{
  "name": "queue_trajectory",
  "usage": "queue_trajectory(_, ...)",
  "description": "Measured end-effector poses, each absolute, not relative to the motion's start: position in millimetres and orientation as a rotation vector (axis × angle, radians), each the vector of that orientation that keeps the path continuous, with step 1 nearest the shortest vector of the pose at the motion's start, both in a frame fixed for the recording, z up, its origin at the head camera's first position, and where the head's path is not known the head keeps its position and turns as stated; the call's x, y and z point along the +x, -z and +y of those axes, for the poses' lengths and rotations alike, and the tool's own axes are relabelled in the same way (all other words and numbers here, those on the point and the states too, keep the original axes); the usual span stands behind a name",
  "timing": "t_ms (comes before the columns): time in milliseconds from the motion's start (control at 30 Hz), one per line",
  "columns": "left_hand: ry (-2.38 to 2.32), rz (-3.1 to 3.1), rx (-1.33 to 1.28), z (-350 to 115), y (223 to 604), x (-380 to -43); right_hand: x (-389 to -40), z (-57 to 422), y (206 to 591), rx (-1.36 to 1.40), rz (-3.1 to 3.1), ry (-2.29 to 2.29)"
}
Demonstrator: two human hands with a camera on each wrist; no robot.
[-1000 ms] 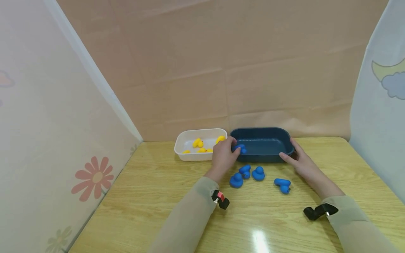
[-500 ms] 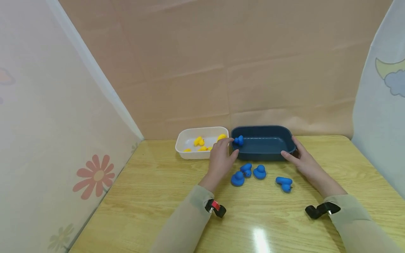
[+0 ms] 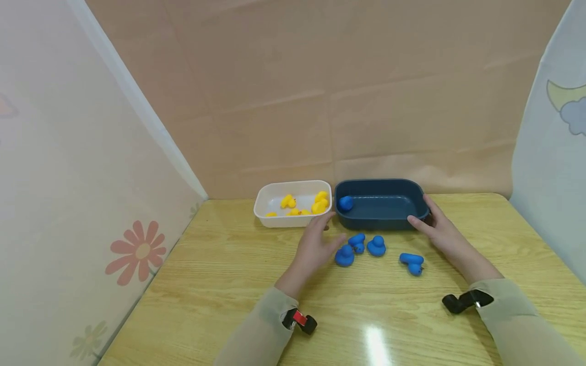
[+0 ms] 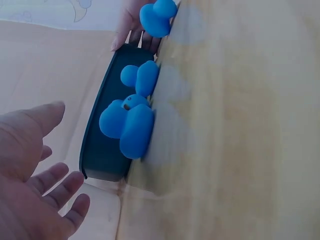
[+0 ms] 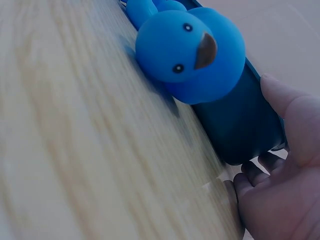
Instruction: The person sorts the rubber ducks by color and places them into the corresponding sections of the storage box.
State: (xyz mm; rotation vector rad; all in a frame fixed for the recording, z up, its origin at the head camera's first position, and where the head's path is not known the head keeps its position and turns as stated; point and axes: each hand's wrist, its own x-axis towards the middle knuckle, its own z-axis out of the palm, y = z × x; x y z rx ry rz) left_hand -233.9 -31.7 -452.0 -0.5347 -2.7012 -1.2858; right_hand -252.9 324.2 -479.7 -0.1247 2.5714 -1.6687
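In the head view my left hand (image 3: 316, 249) is over the table in front of the white tray, thumb and fingers spread, holding nothing. Just right of its thumb lie a blue rubber duck (image 3: 345, 256), a tipped duck (image 3: 357, 243) and an upright duck (image 3: 377, 246). My right hand (image 3: 443, 234) holds the right end of the dark blue tray (image 3: 380, 223), thumb at the near rim and fingers around the end. Inside that tray, at its left, sits one blue duck (image 3: 346, 203). Another blue duck (image 3: 413, 264) lies on its side near my right hand.
A white tray (image 3: 274, 222) with several yellow ducks (image 3: 319, 206) stands left of the dark one, close beside it. Behind both rises a brown paper backdrop (image 3: 274, 101). Printed cloth panels (image 3: 91, 152) flank the wooden table (image 3: 220, 284).
My left hand has let go of a blue duck in the dark tray and drawn back toward me. That duck has rolled inside the tray. My right hand stays at the tray's right end.
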Motion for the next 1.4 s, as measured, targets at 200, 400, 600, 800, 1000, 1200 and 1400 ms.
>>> queue_trajectory(200, 1.308, -2.777, -0.597, -36, 462, -229, -254, 326, 481, -0.13, 2.567, 1.667)
queue_trajectory(400, 1.256, -2.865, -0.661, -38, 471, -227, -256, 326, 482, -0.122, 2.565, 1.668)
queue_trajectory(600, 1.208, -2.912, -0.672, -39, 475, -225, -256, 325, 481, -0.118, 2.554, 1.679)
queue_trajectory(800, 1.068, -2.938, -0.739, -38, 477, -226, -255, 325, 480, -0.118, 2.561, 1.676)
queue_trajectory(1000, 1.032, -2.951, -0.766, -39, 479, -227, -253, 324, 478, -0.125, 2.565, 1.671)
queue_trajectory(1200, 1.009, -2.95, -0.781, -39, 481, -228, -252, 323, 476, -0.124, 2.562, 1.67)
queue_trajectory(1400, 0.961, -2.96, -0.782, -39, 482, -227, -253, 324, 477, -0.118, 2.565, 1.664)
